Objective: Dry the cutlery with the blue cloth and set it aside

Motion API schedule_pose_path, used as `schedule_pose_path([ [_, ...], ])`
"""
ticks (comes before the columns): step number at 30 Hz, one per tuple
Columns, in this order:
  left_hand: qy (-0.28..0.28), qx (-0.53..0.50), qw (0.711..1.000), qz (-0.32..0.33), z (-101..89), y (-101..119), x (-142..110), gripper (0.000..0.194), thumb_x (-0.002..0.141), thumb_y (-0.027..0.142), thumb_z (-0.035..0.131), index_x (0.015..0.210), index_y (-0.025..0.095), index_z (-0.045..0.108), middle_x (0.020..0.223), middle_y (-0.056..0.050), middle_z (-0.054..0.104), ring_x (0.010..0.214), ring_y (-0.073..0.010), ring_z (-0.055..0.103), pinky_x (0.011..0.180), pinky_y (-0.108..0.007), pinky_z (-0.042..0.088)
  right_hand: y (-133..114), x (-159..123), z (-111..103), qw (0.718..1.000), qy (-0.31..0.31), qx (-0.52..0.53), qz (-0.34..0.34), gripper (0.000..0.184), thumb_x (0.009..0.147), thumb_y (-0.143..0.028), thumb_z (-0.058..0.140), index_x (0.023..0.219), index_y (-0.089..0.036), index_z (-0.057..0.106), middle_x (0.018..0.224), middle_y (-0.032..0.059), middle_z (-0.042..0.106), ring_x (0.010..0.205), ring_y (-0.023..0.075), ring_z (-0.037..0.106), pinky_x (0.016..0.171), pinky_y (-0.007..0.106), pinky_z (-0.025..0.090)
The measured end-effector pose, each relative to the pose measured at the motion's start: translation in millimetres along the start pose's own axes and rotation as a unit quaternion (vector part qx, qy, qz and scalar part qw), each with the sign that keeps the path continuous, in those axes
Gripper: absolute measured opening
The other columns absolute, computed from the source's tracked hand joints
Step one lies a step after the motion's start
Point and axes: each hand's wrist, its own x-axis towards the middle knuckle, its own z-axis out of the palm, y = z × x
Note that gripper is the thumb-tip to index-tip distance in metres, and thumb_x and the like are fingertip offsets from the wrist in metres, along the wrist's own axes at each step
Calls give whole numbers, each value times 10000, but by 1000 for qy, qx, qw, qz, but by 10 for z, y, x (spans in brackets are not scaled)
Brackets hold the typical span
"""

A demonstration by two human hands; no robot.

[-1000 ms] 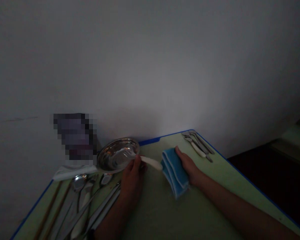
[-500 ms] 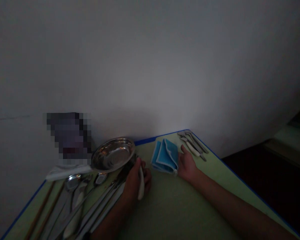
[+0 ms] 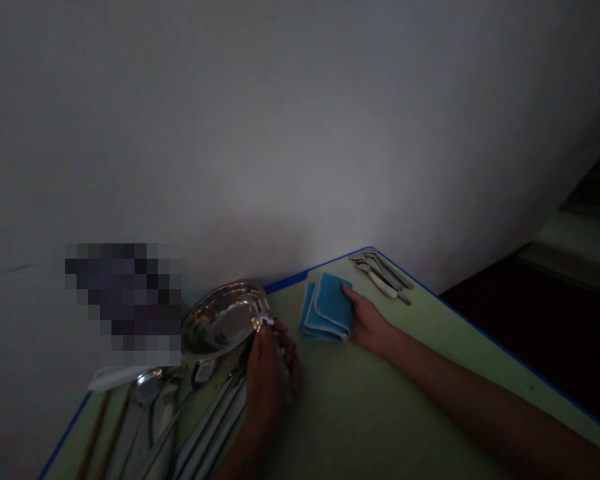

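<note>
My left hand [image 3: 270, 373] is closed around a fork [image 3: 263, 320] with a pale handle. The fork's shiny metal head points up above my thumb, in front of the steel bowl, and is slightly blurred; my fingers hide most of its handle. A folded blue cloth [image 3: 333, 307] with light stitched edges is gripped at its right side by my right hand [image 3: 367, 320], thumb over the front. The cloth is held above the table, a short way right of the fork and apart from it.
An oval steel bowl [image 3: 225, 320] stands near the wall. Left of my left hand lie spoons [image 3: 147, 387], long metal cutlery [image 3: 210, 423] and brown chopsticks [image 3: 95, 427]. Several utensils [image 3: 383, 280] lie at the table's far right corner. The green table [image 3: 350, 413] has a blue edge.
My left hand has turned the fork so its head shows more and its handle less. My right hand, open under the cloth before, has closed its thumb over it, flattening the folds.
</note>
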Motion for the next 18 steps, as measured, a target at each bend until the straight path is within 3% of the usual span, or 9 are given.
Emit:
schedule_pose_path([
  [2, -15, -4, 1000, -23, -16, 10, 3, 377, 806, 575, 424, 777, 207, 496, 451, 98, 383, 260, -52, 302, 257, -145, 236, 1, -24, -2, 1000, 7, -2, -12, 296, 878, -317, 439, 1096, -140, 530, 923, 83, 697, 811, 189, 672, 829, 389, 504],
  [5, -29, -15, 999, -41, -44, -13, 61, 400, 793, 529, 425, 685, 157, 522, 427, 80, 352, 323, -63, 345, 311, -162, 297, 2, -69, -13, 999, 20, -4, -38, 296, 848, -316, 505, 1082, -140, 548, 915, 78, 701, 812, 190, 673, 829, 384, 507],
  [11, 24, -26, 998, 53, -54, -89, 74, 264, 742, 444, 562, 735, 211, 440, 548, 83, 448, 451, -74, 468, 433, -174, 406, -21, -108, -43, 997, 30, -6, -67, 367, 847, -443, 459, 1031, -151, 583, 851, 68, 707, 837, 197, 664, 838, 388, 499],
  [14, 32, 5, 996, 85, -45, -104, 0, 255, 782, 468, 535, 867, 237, 467, 603, 77, 491, 405, -74, 440, 338, -152, 323, -35, -132, -94, 997, 7, -3, -79, 416, 834, -524, 402, 940, -186, 621, 792, 54, 706, 846, 211, 655, 835, 401, 491],
  [16, 30, 19, 995, 96, -36, -122, -18, 251, 799, 471, 503, 864, 231, 472, 582, 78, 465, 384, -66, 388, 311, -136, 257, -25, -144, -156, 995, -6, -8, -102, 442, 800, -581, 393, 863, -219, 640, 755, 39, 703, 837, 225, 649, 832, 422, 482],
  [18, 21, 25, 994, 106, -27, -145, -5, 254, 785, 469, 497, 814, 220, 456, 572, 78, 441, 408, -67, 383, 333, -140, 278, 2, -139, -224, 987, -4, -38, -155, 471, 775, -621, 374, 766, -239, 649, 704, 32, 693, 804, 231, 645, 824, 437, 471],
])
